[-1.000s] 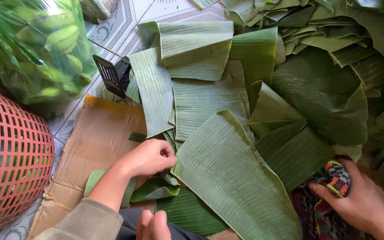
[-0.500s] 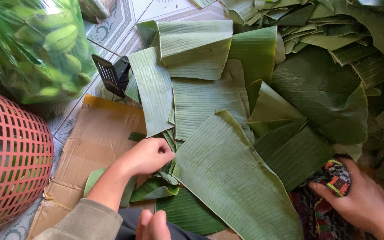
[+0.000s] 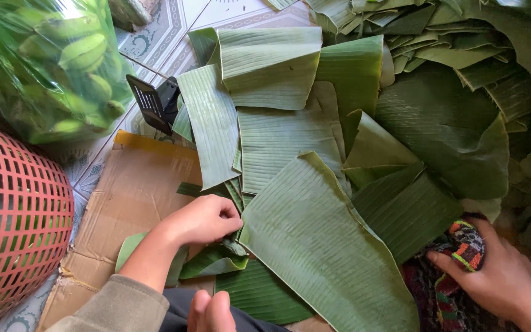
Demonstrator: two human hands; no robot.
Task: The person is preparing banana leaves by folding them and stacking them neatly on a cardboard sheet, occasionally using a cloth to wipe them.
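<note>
Banana leaf sheet (image 3: 324, 246), the big pale-green ribbed piece, lies slantwise from the centre of the view down toward 5 o'clock, on top of darker leaves. Behind it, from 12 to 3 o'clock, a loose heap of banana leaves (image 3: 437, 117) covers the floor, some folded, some curling at the edges. At 9 o'clock a flattened sheet of brown cardboard (image 3: 136, 197) lies on the patterned tile floor (image 3: 173, 24). At 8 o'clock stands a red plastic basket (image 3: 13, 221) with a lattice wall. At 10 o'clock a clear plastic bag of green bananas (image 3: 62, 61) rests on the floor. Just beside it, toward 11 o'clock, a small black slotted object (image 3: 155, 101) pokes out from under a leaf strip.

The left hand (image 3: 201, 218) sits at 7 o'clock, at the sheet's left edge; its fingers (image 3: 228, 224) are curled together, pinching the leaf edge where it meets a small folded dark leaf scrap (image 3: 216, 261). The right hand (image 3: 505, 280), at 4 o'clock, lies on a multicoloured patterned cloth (image 3: 462, 246) just beside the sheet's right edge, its fingers (image 3: 447, 263) pressed onto the cloth, gripping it.
</note>
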